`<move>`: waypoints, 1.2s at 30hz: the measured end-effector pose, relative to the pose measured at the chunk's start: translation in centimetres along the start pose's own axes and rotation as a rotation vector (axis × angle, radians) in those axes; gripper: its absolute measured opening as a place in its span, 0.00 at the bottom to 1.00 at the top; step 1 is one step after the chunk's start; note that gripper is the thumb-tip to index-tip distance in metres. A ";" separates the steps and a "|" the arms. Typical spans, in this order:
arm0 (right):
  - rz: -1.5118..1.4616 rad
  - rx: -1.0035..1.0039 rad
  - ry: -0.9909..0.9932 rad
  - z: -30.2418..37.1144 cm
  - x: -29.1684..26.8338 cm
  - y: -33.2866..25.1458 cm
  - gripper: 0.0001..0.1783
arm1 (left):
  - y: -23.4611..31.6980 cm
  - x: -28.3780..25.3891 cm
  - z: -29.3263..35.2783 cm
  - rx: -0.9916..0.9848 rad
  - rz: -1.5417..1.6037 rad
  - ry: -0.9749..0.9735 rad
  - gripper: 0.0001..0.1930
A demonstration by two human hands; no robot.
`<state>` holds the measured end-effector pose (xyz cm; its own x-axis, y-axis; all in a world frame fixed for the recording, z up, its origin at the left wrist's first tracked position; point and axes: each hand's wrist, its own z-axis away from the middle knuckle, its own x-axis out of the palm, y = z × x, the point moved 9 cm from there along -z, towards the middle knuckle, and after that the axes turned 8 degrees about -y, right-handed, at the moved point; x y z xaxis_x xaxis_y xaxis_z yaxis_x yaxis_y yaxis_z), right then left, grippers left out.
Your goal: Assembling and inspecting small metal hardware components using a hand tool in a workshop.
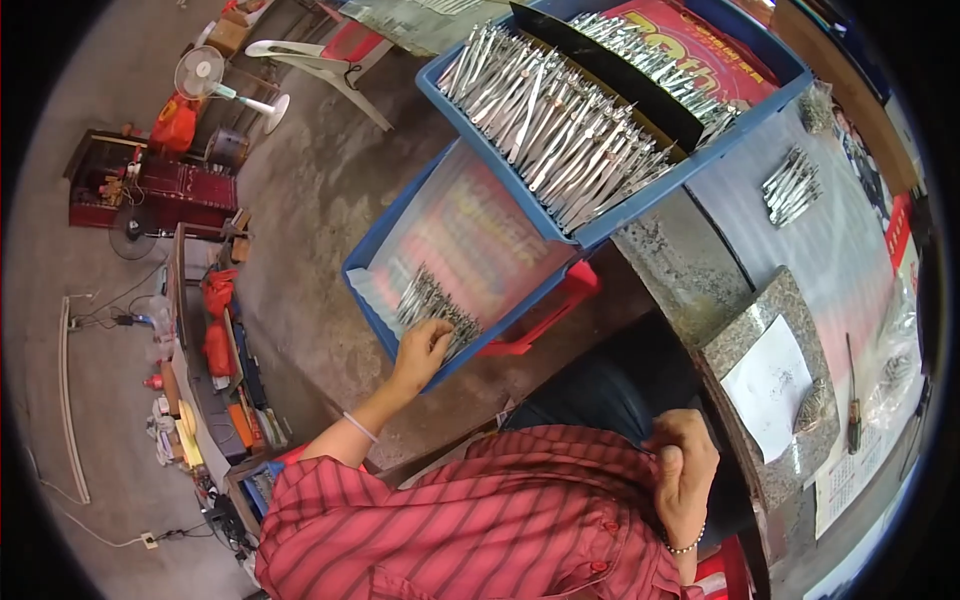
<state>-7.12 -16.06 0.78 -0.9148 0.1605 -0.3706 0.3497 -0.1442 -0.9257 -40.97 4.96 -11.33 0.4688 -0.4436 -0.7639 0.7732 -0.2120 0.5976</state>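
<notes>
My left hand reaches into the lower blue tray, at the near edge of a small heap of thin metal pieces. Its fingers are bent together in a pinch; whatever is between them is too small or hidden to make out. My right hand is held in front of my shirt, above my lap, its fingers curled closed. What it may hold is hidden. Beyond, a higher blue tray is packed with slender silver metal pieces, split by a dark divider.
To the right, a stone slab with white paper lies on the workbench, near a screwdriver and a bundle of metal pieces. A red stool shows under the trays. A fan and white chair stand far left.
</notes>
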 end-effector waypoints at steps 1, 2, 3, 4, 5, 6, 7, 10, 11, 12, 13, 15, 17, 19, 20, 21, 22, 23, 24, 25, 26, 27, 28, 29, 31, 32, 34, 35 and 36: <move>-0.001 0.003 -0.002 -0.3 0.2 -0.4 0.23 | -1.5 0.5 0.5 -0.087 -0.022 -0.043 0.07; 0.039 -0.014 -0.016 -0.6 0.4 -0.9 0.22 | -1.7 0.5 0.6 -0.084 -0.019 -0.041 0.07; 0.077 -0.030 -0.029 -0.8 0.4 -1.3 0.22 | -1.6 0.5 0.8 -0.064 -0.048 -0.028 0.07; 0.077 -0.004 -0.052 -0.7 0.5 -1.0 0.21 | -1.6 0.3 0.8 -0.044 -0.078 -0.016 0.08; 0.084 -0.002 -0.039 -0.4 0.2 -1.0 0.21 | -1.1 0.1 0.3 -0.030 -0.074 -0.019 0.08; 0.085 0.026 -0.048 -0.1 0.1 -0.6 0.20 | -0.3 -0.5 -0.1 -0.005 -0.083 0.003 0.08; 0.086 0.054 -0.054 0.2 0.0 -0.3 0.19 | 0.7 -0.8 -0.5 0.023 -0.091 0.024 0.08; 0.124 0.022 -0.016 1.0 -0.8 -0.1 0.11 | 8.3 -1.7 -2.0 0.163 0.034 0.036 0.06; 0.154 0.023 -0.018 1.2 -0.7 0.3 0.10 | 11.0 -1.3 -2.2 0.234 0.043 0.013 0.06; 0.154 0.011 -0.022 1.1 -0.6 0.1 0.11 | 14.9 -1.0 -2.2 0.336 0.025 -0.018 0.06; 0.171 -0.016 -0.024 1.1 -0.3 0.0 0.11 | 18.6 -0.7 -2.1 0.440 0.012 -0.049 0.06; 0.183 -0.016 -0.073 1.2 0.3 -0.2 0.10 | 24.7 0.8 -1.9 0.644 0.086 -0.127 0.08; 0.241 -0.048 -0.102 1.6 0.8 -0.2 0.10 | 31.0 2.1 -1.6 0.815 0.141 -0.191 0.09; 0.267 -0.071 -0.083 2.2 0.3 -0.9 0.10 | 36.2 3.4 -2.4 0.968 0.157 -0.175 0.11; 0.278 -0.068 -0.052 2.7 0.0 -0.7 0.10 | 38.2 4.6 -3.4 0.969 0.157 -0.189 0.11; 0.289 -0.077 -0.035 3.0 -0.1 -0.7 0.10 | 39.6 5.3 -5.1 0.949 0.140 -0.161 0.12; 0.296 -0.038 -0.021 3.7 -0.5 -0.4 0.10 | 41.3 6.7 -7.0 0.940 0.141 -0.148 0.13; 0.296 -0.013 -0.013 4.2 -0.7 0.0 0.10 | 42.7 7.3 -8.8 0.949 0.074 -0.070 0.14; 0.296 -0.002 0.015 4.8 -1.1 0.2 0.10 | 44.1 8.3 -10.5 0.958 0.013 0.007 0.15; 0.313 -0.002 0.038 5.5 -1.3 0.3 0.10 | 45.1 9.1 -12.3 0.926 -0.090 0.064 0.16; 0.305 0.009 0.060 6.1 -1.5 0.8 0.11 | 45.5 10.3 -14.3 0.895 -0.186 0.115 0.16; 0.301 0.023 0.089 6.7 -1.9 1.1 0.11 | 45.5 10.8 -15.9 0.938 -0.215 0.213 0.16; 0.334 0.045 0.108 7.2 -2.2 1.7 0.11 | 46.3 11.9 -16.6 0.870 -0.277 0.167 0.16; 0.347 0.051 0.143 7.7 -2.4 2.5 0.11 | 46.5 13.5 -17.6 0.777 -0.365 0.033 0.16; 0.345 0.043 0.162 7.9 -2.3 3.4 0.12 | 46.9 13.6 -17.8 0.827 -0.307 0.035 0.19; 0.356 0.000 0.145 7.6 -1.5 3.7 0.14 | 45.0 12.9 -19.3 0.837 -0.282 0.091 0.22; 0.317 -0.060 0.113 6.8 -0.7 4.0 0.14 | 44.0 12.2 -20.8 0.621 -0.363 -0.003 0.24; 0.300 -0.084 0.106 6.3 0.3 4.5 0.15 | 41.9 11.9 -23.4 0.726 -0.420 0.120 0.24; 0.266 -0.054 0.057 6.7 -1.8 2.1 0.12 | 41.5 12.1 -23.8 0.768 -0.376 0.111 0.25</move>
<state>-6.08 -23.19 0.05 -0.7769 0.1787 -0.6037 0.5880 -0.1367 -0.7972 6.94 11.52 -1.58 0.3096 -0.1460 -0.9396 0.4011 -0.8759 0.2682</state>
